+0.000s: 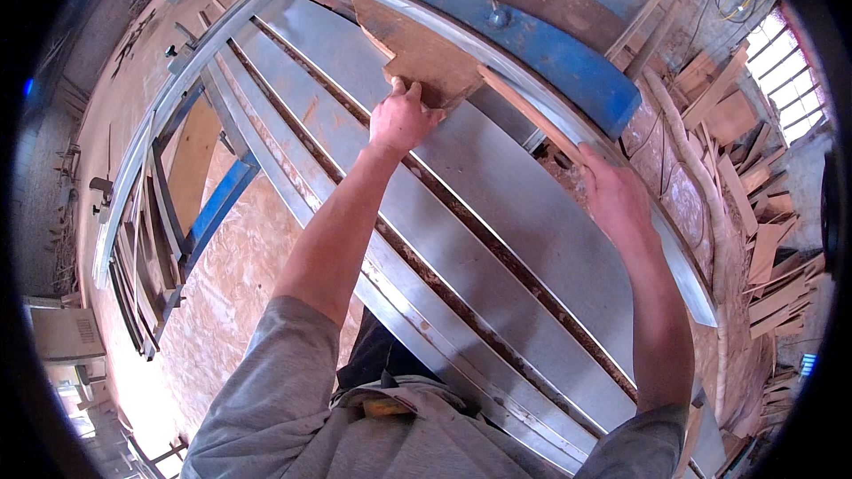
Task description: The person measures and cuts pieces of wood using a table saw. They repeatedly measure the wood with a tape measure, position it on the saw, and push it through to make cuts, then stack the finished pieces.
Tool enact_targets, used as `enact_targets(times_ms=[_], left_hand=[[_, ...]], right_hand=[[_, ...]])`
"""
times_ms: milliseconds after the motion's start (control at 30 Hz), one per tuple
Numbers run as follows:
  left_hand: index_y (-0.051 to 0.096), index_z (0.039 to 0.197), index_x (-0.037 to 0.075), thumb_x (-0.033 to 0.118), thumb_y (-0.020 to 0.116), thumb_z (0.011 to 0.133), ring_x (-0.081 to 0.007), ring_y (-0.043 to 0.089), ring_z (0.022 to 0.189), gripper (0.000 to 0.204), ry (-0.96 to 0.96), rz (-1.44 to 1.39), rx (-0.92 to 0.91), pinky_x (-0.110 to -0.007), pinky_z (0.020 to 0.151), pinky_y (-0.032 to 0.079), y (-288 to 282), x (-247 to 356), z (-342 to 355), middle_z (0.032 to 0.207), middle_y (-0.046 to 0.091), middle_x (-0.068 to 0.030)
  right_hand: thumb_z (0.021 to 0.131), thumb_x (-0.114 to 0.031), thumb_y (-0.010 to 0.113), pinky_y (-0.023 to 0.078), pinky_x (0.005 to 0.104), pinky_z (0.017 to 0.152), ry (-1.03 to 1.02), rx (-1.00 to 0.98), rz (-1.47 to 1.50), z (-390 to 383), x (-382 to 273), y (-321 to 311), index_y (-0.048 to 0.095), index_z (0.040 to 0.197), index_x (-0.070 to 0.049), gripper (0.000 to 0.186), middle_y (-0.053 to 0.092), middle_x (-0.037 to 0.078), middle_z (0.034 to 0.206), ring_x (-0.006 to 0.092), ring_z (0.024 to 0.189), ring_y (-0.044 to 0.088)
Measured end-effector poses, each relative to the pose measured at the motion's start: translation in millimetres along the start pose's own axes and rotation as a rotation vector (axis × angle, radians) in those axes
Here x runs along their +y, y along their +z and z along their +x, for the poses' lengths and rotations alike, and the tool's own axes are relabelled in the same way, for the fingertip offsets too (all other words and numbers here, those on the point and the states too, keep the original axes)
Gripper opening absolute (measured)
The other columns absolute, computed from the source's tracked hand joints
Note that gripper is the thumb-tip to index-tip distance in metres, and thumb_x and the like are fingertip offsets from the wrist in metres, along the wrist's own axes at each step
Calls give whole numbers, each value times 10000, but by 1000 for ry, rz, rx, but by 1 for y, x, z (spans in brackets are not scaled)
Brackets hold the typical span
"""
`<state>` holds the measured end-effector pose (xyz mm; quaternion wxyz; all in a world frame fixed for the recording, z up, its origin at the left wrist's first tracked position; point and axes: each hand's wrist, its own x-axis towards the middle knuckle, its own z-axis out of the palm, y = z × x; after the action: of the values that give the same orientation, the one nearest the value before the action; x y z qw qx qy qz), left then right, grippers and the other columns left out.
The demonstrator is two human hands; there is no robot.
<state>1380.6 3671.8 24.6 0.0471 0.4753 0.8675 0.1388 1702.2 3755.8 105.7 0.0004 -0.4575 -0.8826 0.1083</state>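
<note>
A flat brown wooden board point(417, 44) lies on the long steel machine table point(497, 186), its far side against the raised metal fence point(524, 80). My left hand point(401, 115) presses on the board's near edge with fingers curled over it. My right hand point(612, 195) grips the near end of a thin wooden strip point(524, 111) that runs along the fence from the board toward me. Both forearms reach in from below.
A blue metal guard point(550, 49) with a lever sits behind the fence. Piles of wood offcuts point(754, 186) lie on the right. Sawdust covers the floor point(231, 275) on the left, beside the table's metal frame point(151, 186). Windows point(785, 71) are at the far right.
</note>
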Motion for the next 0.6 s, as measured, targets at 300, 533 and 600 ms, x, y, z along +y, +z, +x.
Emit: enact_targets(times_ms=[300,533,600], left_hand=[[505,1391,48,472,708,821,-357,618,1142,739,5,1,1,-414,964,510,-3,-10,9,1483,414,-227],[506,1393,62,474,699,827,-354,621,1141,727,-6,36,-7,-413,967,509,-7,-16,16,1483,401,-249],[506,1392,62,470,698,828,-357,621,1139,722,-14,29,-23,-416,967,509,-8,-18,17,1485,398,-249]], right_hand=[[988,-297,526,528,501,646,-63,65,-23,13,-4,7,550,1354,-222,374,668,190,743,369,719,673],[979,-308,541,525,516,643,-56,69,-34,21,-11,9,564,1337,-230,367,668,189,742,378,711,670],[980,-315,540,526,515,649,-57,70,-33,23,-13,10,566,1334,-235,364,669,191,749,379,719,671]])
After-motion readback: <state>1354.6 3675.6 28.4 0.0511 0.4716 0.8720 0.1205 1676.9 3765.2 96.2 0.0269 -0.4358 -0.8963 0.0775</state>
